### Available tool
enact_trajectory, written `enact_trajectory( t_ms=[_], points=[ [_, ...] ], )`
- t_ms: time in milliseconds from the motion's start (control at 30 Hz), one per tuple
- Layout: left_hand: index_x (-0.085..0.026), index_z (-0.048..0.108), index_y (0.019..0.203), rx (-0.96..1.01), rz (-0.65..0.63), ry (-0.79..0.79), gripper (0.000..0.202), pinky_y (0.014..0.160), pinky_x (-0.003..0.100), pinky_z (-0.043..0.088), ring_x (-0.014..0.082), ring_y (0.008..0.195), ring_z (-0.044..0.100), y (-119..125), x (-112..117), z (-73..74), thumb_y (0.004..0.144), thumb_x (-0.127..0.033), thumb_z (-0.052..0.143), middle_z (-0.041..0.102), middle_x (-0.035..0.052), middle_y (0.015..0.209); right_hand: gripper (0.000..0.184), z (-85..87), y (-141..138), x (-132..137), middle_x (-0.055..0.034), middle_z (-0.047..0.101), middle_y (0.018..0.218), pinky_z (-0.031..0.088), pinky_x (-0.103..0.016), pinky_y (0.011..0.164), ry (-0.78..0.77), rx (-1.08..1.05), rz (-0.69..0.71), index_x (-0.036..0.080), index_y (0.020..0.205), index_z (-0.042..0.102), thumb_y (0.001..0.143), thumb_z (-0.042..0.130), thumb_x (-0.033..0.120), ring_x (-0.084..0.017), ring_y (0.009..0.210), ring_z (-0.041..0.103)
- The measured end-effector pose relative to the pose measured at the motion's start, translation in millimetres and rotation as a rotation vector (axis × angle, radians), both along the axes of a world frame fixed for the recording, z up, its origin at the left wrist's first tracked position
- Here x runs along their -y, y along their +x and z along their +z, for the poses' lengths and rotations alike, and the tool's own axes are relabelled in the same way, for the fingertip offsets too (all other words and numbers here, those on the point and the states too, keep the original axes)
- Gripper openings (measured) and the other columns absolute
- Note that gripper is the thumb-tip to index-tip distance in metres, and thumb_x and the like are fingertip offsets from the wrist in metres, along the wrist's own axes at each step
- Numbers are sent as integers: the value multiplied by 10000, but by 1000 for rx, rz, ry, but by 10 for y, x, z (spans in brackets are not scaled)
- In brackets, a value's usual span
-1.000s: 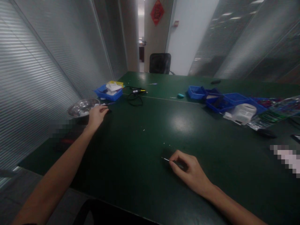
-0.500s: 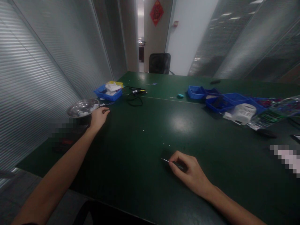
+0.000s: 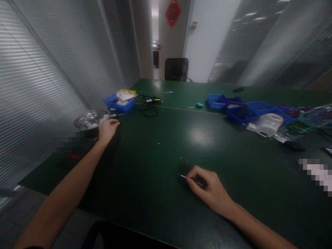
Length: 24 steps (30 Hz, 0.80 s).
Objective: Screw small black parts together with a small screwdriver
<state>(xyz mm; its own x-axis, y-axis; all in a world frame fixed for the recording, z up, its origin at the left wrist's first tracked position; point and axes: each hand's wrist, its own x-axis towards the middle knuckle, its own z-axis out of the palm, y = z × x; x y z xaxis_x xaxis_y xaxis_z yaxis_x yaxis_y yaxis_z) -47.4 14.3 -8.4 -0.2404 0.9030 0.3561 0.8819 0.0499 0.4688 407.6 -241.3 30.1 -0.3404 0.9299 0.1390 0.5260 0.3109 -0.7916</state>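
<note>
My right hand [image 3: 210, 189] rests on the dark green table [image 3: 160, 152] near its front, fingers pinched on a thin metal tool [image 3: 184, 176] whose tip points left. My left hand [image 3: 107, 129] is stretched out far to the left, fingers curled on the tabletop beside a steel bowl [image 3: 91, 118] with white scraps in it. A small dark thing lies at its fingertips; I cannot tell if the hand holds it.
A blue tray [image 3: 119, 101] with white and yellow items and a black cable [image 3: 149, 105] lie behind the left hand. Several blue trays [image 3: 242, 110], a white plastic part [image 3: 268, 124] and clear bags sit at the right. A black chair [image 3: 176, 69] stands at the far end.
My left hand has drawn back slightly from the dark thing near the bowl. The right hand has stayed put with the tool.
</note>
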Motion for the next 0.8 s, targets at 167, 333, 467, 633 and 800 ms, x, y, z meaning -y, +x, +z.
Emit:
enact_trajectory(
  t_ms=[167, 333, 467, 633, 800],
  points=[
    [-133, 794, 1111, 15, 12, -5, 353, 851, 324, 525, 245, 852, 719, -16, -19, -19, 878, -382, 703, 784, 107, 956, 186, -3, 1, 0, 6, 631, 749, 418, -262, 596, 12, 5, -3, 202, 861, 643, 997, 572, 307, -146, 643, 577],
    [-125, 783, 1102, 45, 1, -24, 360, 843, 327, 530, 239, 847, 715, -35, -27, -33, 867, -389, 713, 781, 108, 956, 180, -4, 9, 4, 3, 643, 765, 426, -263, 604, -1, 6, 0, 201, 869, 644, 997, 573, 308, -147, 658, 596],
    [-131, 776, 1093, 76, -71, -22, 334, 847, 327, 524, 235, 878, 703, 81, 50, 40, 875, -371, 693, 775, 101, 962, 183, -14, 13, 3, 4, 639, 767, 424, -265, 610, -5, 4, 0, 202, 873, 638, 1002, 568, 311, -145, 657, 589],
    [-193, 771, 1136, 175, -472, -70, 369, 754, 307, 502, 196, 826, 647, 771, 508, 350, 886, -458, 710, 753, 65, 999, 190, -24, 15, -3, 7, 627, 751, 423, -265, 610, 2, 5, -4, 201, 868, 639, 1005, 567, 311, -143, 648, 579],
    [-212, 758, 1129, 254, -953, -263, 293, 649, 273, 434, 154, 764, 591, 1638, 1233, 556, 939, -423, 686, 712, 50, 993, 172, -10, 6, -7, 8, 635, 744, 418, -258, 590, 37, 13, -37, 198, 872, 655, 995, 578, 291, -138, 626, 570]
  ],
)
